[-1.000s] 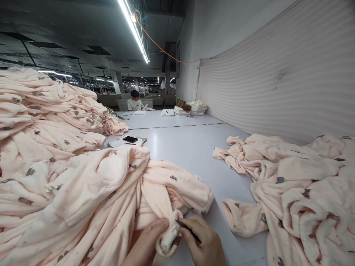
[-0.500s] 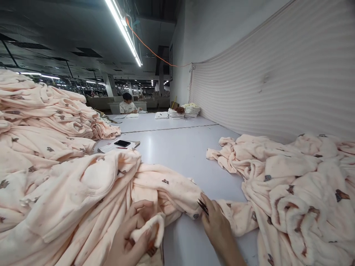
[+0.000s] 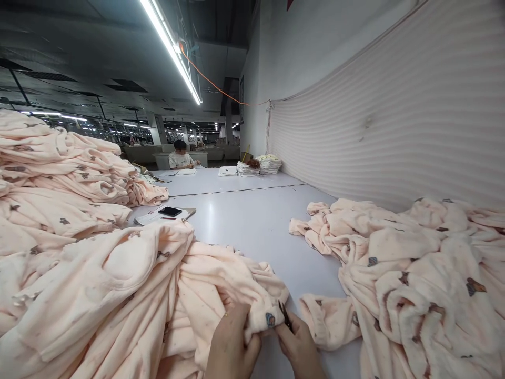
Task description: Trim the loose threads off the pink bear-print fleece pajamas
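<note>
A peach fleece garment (image 3: pixel 165 284) with small dark prints lies bunched in front of me on the white table (image 3: pixel 252 221). My left hand (image 3: pixel 231 345) is closed, pinching the garment's edge near a small printed patch. My right hand (image 3: pixel 298 345) is closed round a small dark pair of snips (image 3: pixel 284 315), whose blades point up at that same edge. The two hands almost touch at the bottom of the view.
A tall stack of the same garments (image 3: pixel 59 173) rises on the left, and a loose heap of them (image 3: pixel 414 273) lies on the right. A phone on papers (image 3: pixel 169 212) sits mid-table. A person (image 3: pixel 180 156) sits far off beside folded white stacks (image 3: pixel 258 165). A striped cloth wall (image 3: pixel 394 116) runs along the right.
My left hand let go of the cuff it held and took the garment's edge further right. My right hand drew back with the snips and met it there.
</note>
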{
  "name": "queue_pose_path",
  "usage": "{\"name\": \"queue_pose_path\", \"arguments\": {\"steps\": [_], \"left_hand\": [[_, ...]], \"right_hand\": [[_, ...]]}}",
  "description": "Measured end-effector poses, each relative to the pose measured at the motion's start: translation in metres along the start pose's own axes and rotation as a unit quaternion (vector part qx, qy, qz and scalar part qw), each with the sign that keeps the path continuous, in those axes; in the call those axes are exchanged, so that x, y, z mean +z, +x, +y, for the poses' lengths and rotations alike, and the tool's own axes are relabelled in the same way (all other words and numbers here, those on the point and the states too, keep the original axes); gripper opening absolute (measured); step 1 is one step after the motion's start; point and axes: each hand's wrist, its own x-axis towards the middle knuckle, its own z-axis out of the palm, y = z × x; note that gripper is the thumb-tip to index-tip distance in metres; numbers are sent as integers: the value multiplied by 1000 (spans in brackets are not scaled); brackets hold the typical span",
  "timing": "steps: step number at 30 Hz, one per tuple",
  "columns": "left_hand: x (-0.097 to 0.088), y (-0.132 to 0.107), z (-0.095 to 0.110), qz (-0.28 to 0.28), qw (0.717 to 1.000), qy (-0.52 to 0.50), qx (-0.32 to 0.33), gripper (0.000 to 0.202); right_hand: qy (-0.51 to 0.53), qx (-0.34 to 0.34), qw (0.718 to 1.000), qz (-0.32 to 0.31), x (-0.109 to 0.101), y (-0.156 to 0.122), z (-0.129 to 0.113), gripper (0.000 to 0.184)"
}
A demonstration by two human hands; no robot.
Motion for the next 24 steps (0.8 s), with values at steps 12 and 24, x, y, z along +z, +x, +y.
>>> {"name": "queue_pose_path", "arguments": {"steps": [12, 24], "left_hand": [[-33, 3, 20, -104, 963, -225, -107, 30], [-48, 12, 3, -147, 805, -500, -283, 34]], "right_hand": [[-372, -206, 886, 183, 6, 1, -9, 11], [-227, -218, 948, -37, 11, -13, -27, 25]]}}
